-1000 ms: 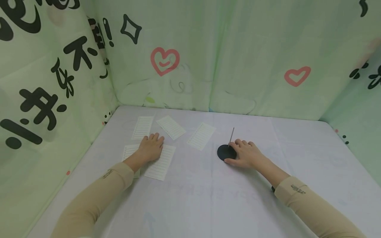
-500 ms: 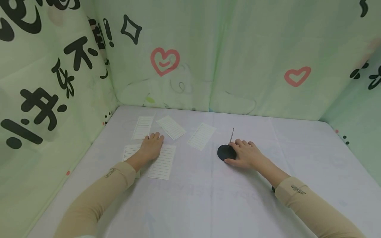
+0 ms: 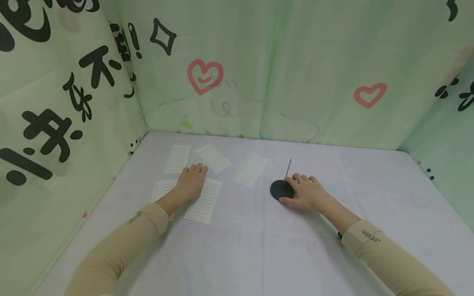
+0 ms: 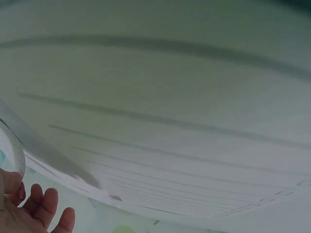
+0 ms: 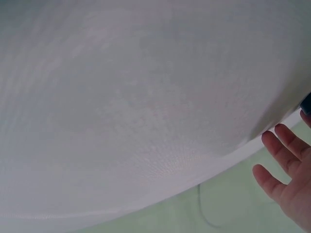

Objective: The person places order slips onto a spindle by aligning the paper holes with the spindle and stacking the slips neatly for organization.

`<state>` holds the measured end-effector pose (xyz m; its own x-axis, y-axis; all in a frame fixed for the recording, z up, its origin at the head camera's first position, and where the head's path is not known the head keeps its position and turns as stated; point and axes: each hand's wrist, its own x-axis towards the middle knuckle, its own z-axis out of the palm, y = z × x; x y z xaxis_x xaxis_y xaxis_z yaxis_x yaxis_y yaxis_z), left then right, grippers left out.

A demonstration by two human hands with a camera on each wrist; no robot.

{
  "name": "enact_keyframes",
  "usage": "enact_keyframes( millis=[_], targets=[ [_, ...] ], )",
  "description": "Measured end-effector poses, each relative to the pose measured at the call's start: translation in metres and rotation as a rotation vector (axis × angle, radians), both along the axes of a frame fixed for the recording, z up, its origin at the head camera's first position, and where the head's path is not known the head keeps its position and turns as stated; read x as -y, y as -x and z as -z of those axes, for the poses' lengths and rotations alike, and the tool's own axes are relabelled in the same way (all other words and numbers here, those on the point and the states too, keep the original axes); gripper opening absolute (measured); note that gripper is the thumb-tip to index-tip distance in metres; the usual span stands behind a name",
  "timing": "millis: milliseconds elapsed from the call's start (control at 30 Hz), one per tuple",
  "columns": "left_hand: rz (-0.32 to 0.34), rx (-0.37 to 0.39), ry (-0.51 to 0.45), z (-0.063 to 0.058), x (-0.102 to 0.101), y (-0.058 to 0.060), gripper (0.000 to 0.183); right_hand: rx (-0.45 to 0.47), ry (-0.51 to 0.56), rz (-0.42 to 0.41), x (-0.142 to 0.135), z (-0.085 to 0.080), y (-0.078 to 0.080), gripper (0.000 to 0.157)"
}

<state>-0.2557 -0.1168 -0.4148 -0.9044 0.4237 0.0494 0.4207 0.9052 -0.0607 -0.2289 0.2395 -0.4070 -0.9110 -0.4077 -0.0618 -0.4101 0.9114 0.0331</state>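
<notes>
In the head view my left hand is over a lined white paper slip at the left-middle of the table. The left wrist view shows the thumb and a finger pinching a curved paper edge, with the other fingers spread loosely. A black disc with a thin upright metal spike, a bill spike, stands to the right. My right hand grips the disc's right side, thumb at the near edge and forefinger by the spike. Only a dark corner of it shows in the right wrist view.
Another lined slip lies partly under the left forearm. Farther back are three more slips: an upright one, a slanted one and one toward the spike. A pale green printed curtain encloses the white table.
My left hand and the slip under it have shifted slightly to the right, and the slip's angle has changed a little. The right hand and the bill spike stay where they were.
</notes>
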Motion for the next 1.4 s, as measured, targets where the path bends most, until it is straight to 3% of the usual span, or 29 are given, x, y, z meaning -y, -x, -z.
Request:
enact_keyframes(
  millis=[367, 633, 967, 1200, 1400],
  targets=[
    [0.004, -0.009, -0.002, -0.01, -0.006, -0.004, 0.03, 0.012, -0.008, 0.009, -0.001, 0.001, 0.001, 0.073],
    [0.009, 0.058, -0.153, -0.027, -0.01, -0.005, 0.017, 0.024, 0.003, 0.014, -0.001, -0.001, -0.001, 0.074],
    [0.079, 0.416, -0.627, -0.049, -0.01, -0.004, 0.006, 0.029, 0.013, 0.017, -0.001, -0.002, -0.003, 0.075],
    [-0.005, 0.674, -0.898, -0.054, -0.019, -0.002, 0.01, 0.052, 0.008, 0.02, -0.003, -0.005, -0.003, 0.076],
    [-0.03, 0.8, -1.067, -0.056, -0.027, -0.004, 0.011, 0.1, 0.013, 0.024, -0.003, -0.009, -0.004, 0.077]
  ],
)
